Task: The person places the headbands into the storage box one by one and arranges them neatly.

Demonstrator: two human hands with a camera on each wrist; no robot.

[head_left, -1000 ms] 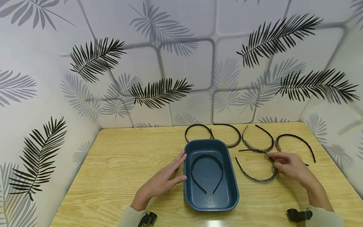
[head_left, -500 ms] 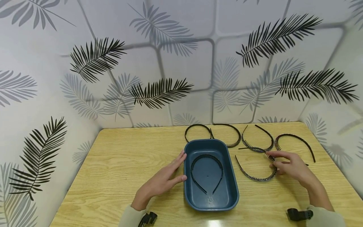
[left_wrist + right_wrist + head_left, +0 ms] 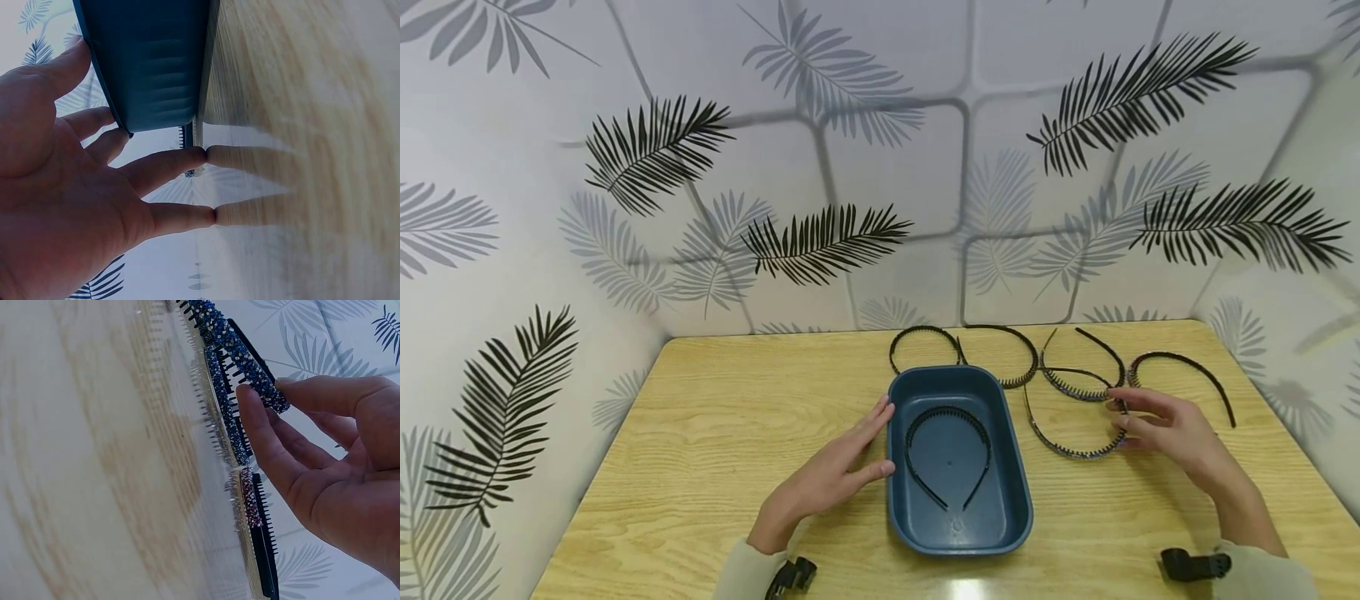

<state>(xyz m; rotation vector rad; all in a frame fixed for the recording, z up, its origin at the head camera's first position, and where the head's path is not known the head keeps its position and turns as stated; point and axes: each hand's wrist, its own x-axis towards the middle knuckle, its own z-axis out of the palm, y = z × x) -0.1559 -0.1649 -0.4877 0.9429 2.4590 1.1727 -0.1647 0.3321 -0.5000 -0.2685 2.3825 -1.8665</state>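
Note:
My right hand (image 3: 1172, 429) pinches a toothed headband (image 3: 1078, 454) between thumb and fingers at its right side. In the right wrist view the held headband (image 3: 234, 347) shows blue and silver glitter on its outer face and sits above the table. My left hand (image 3: 831, 479) rests with fingers spread against the left wall of a blue plastic basin (image 3: 895, 517). The left wrist view shows thumb and fingertips at the basin's rim (image 3: 103, 87), two other fingertips touching the table. Inside the basin lies a black toothed headband (image 3: 950, 411), its ends toward me.
Behind the basin and to its right lie more headbands: a round black one (image 3: 925, 330), a second (image 3: 1033, 358), a third (image 3: 1101, 337) overlapped by the held one, and one at the far right (image 3: 1213, 387). A leaf-patterned wall (image 3: 895, 275) backs the wooden table (image 3: 722, 417).
My right hand has raised the pinched headband and shifted it slightly away from me, so it overlaps the one behind. My left hand and the basin stay put.

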